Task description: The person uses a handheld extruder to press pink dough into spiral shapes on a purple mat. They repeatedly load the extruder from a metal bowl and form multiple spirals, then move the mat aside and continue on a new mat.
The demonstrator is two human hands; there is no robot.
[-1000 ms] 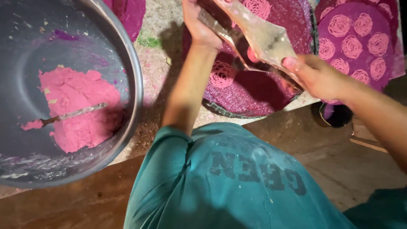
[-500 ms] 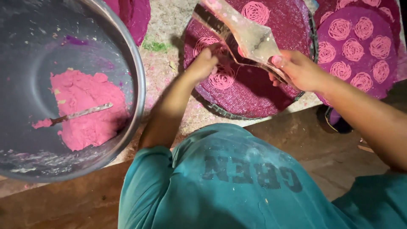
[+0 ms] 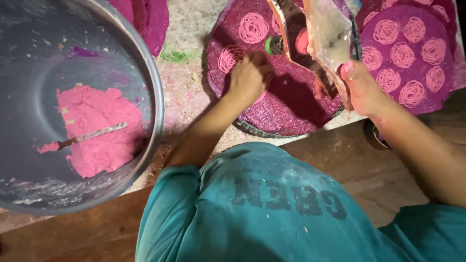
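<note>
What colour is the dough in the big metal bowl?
Bright pink dough, in the grey metal bowl; the head view shows it.

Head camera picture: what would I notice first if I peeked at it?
Probably the bright pink dough heaped in the big metal bowl on the left, with a stick poking out. Next, pink spiral coils on the round purple tray at top centre, where the left hand touches down while the right hand holds a shiny press above it.
</note>
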